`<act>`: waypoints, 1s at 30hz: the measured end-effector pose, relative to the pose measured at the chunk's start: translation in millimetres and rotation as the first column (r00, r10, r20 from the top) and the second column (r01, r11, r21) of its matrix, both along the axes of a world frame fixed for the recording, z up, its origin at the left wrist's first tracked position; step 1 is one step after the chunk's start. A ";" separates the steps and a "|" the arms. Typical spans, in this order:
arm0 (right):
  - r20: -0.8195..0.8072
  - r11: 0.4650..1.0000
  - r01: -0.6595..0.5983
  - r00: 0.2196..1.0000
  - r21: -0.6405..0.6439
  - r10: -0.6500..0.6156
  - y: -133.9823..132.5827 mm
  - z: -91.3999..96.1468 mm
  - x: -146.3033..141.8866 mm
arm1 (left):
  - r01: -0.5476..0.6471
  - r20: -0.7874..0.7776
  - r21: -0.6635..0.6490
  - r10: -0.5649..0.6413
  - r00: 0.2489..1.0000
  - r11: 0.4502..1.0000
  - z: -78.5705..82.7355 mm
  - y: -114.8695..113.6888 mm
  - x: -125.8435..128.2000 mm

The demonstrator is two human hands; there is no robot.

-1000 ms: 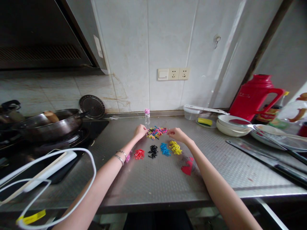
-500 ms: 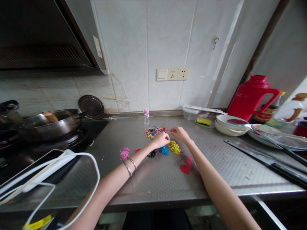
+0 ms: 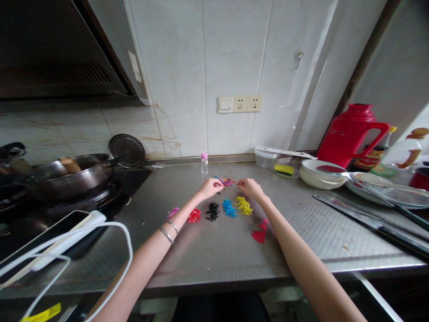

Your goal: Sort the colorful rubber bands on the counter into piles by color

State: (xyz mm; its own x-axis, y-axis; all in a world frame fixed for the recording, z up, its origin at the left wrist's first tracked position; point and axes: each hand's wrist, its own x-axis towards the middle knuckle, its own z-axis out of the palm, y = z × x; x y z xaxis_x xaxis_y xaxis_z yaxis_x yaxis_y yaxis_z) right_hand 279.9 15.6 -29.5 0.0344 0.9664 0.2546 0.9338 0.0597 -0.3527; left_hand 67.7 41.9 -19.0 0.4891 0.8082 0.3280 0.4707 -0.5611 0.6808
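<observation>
Mixed-colour pile between left hand and right hand, now farther apart, grip of both unclear.

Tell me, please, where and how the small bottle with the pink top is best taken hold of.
Probably grip the small bottle by its clear body, coming from the left. It stands upright and is narrow, while the mixed pile lies in front and to its right. Whether the pink top is tight cannot be seen.

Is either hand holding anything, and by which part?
It cannot be told. The left hand is at the multicoloured pile of small thin pieces, the right hand beside it; any pinched piece is too small to make out.
</observation>
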 end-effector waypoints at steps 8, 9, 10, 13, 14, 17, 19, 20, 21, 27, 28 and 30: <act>0.027 1.000 -0.018 0.999 0.016 0.017 3.2 -6.0 -1.5 | -0.293 0.146 -0.174 0.318 0.937 0.940 -0.1 29.9 -85.3; 0.032 1.000 -0.022 0.999 0.016 0.022 3.4 -6.3 -1.7 | -0.320 0.144 -0.196 0.350 0.926 0.927 -0.1 31.3 -92.3; 0.037 1.000 -0.025 0.999 0.016 0.024 3.4 -6.4 -2.0 | -0.344 0.139 -0.218 0.378 0.916 0.913 -0.3 32.5 -98.5; 0.046 1.000 -0.023 0.999 0.008 0.023 2.8 -5.9 -3.2 | -0.401 0.106 -0.281 0.444 0.890 0.872 -3.0 35.0 -113.2; 0.045 1.000 -0.021 0.999 0.005 0.021 2.5 -5.5 -3.8 | -0.414 0.097 -0.301 0.459 0.883 0.859 -4.7 35.6 -117.0; 0.033 1.000 -0.010 0.999 -0.006 0.011 1.8 -3.9 -6.5 | -0.425 0.098 -0.351 0.484 0.870 0.835 -10.6 36.8 -124.7; 0.022 1.000 -0.012 1.000 -0.011 0.012 2.1 -2.7 -9.1 | -0.422 0.110 -0.367 0.489 0.865 0.829 -14.0 37.0 -127.0; 0.019 1.000 -0.016 1.000 -0.010 0.017 2.7 -1.9 -10.7 | -0.423 0.114 -0.369 0.492 0.863 0.827 -15.3 37.1 -127.6; 0.018 1.000 -0.022 1.000 -0.008 0.022 3.7 -1.1 -12.5 | -0.427 0.115 -0.369 0.497 0.860 0.826 -16.3 37.2 -127.9; 0.068 0.999 -0.038 0.997 -0.037 0.041 16.1 6.6 -25.9 | -0.440 0.088 -0.364 0.501 0.861 0.821 -19.7 39.0 -128.9; 0.080 0.998 -0.037 0.996 -0.049 0.041 18.6 7.9 -28.1 | -0.440 0.082 -0.362 0.498 0.863 0.822 -19.8 39.1 -129.1; 0.107 0.996 -0.041 0.993 -0.075 0.049 23.2 9.7 -31.5 | -0.436 0.064 -0.367 0.490 0.869 0.822 -19.3 38.9 -129.3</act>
State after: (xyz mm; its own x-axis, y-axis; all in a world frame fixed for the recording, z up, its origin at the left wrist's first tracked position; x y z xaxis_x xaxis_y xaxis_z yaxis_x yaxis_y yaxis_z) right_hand 248.3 38.8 -19.8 -0.0332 0.9824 0.1838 0.9638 0.0802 -0.2544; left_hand -61.6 80.8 -38.3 -0.0033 0.9992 0.0391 0.4955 -0.0323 0.8680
